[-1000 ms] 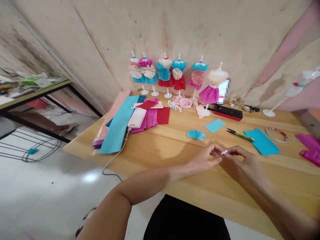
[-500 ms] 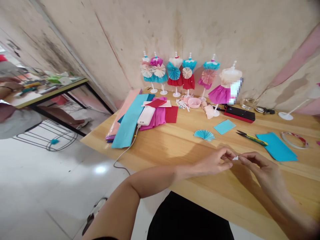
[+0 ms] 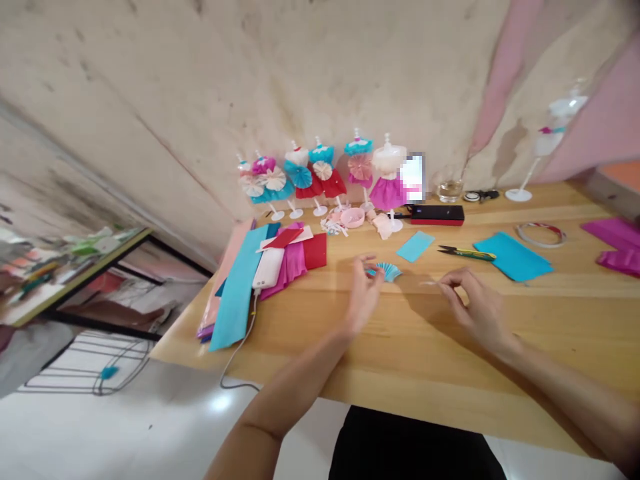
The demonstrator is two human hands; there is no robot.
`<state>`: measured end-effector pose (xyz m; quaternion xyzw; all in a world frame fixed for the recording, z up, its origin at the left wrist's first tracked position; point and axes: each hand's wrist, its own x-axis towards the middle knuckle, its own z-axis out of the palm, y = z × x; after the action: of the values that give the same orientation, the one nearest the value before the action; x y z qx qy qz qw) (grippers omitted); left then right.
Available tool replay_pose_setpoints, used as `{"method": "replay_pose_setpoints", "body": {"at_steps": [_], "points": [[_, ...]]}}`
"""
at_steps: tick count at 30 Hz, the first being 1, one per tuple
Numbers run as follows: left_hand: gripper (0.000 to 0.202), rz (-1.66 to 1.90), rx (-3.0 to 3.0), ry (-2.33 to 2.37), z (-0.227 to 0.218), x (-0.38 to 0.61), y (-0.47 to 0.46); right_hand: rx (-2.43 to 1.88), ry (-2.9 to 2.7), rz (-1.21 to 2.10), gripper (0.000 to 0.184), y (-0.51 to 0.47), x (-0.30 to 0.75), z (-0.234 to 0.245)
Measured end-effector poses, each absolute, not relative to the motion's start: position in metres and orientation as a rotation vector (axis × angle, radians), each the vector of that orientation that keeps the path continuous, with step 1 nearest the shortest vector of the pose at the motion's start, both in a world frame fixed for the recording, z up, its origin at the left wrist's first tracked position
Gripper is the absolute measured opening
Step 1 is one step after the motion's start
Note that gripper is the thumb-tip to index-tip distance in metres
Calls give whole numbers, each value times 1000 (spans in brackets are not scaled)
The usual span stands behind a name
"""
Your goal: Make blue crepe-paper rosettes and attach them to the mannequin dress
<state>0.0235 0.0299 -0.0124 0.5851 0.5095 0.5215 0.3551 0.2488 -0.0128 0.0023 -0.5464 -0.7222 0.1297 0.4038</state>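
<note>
My left hand [image 3: 366,287] is at the left end of a small light-blue pleated paper fan [image 3: 389,271], with its thumb and fingers closing around that edge; the fan is low over the tabletop. Farther right, my right hand [image 3: 470,303] pinches a thin whitish strip [image 3: 429,283], blurred, that sticks out to the left from the fingertips. Behind the hands lie a light-blue paper rectangle [image 3: 416,247] and thread snips [image 3: 467,253] with yellow-green handles. The snips touch a folded sheet of blue paper [image 3: 520,257].
Several small dress forms in paper dresses [image 3: 320,170] line the wall. A white power bank [image 3: 269,268] with a cable rests among coloured papers [image 3: 243,287] at the left. A black-and-red box [image 3: 437,215], a glass [image 3: 450,190] and a pink bowl [image 3: 353,217] stand at the back.
My hands have moved apart. The left has left the small white piece and gone to the blue fan; the right keeps a whitish strip. The view has turned right.
</note>
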Motion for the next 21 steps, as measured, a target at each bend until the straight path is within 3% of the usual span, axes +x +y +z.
{"method": "replay_pose_setpoints", "body": {"at_steps": [2,5,8,12,21], "points": [[27,1426,1611,1522,-11,13,46,-1425,-1694,441,28,-6,260,-3],[26,1208,1863,1584,-16,10,58,-1475,-1585,627,34,6,277,-14],[28,971,2016,1525,-25,19,55,-1459,-1562,765,32,14,284,-22],[32,937,2165,1575,-27,30,53,-1414,-1545,894,29,12,279,-26],[18,810,2312,1588,0,-4,60,-1356,-1544,964,32,13,279,-32]]}}
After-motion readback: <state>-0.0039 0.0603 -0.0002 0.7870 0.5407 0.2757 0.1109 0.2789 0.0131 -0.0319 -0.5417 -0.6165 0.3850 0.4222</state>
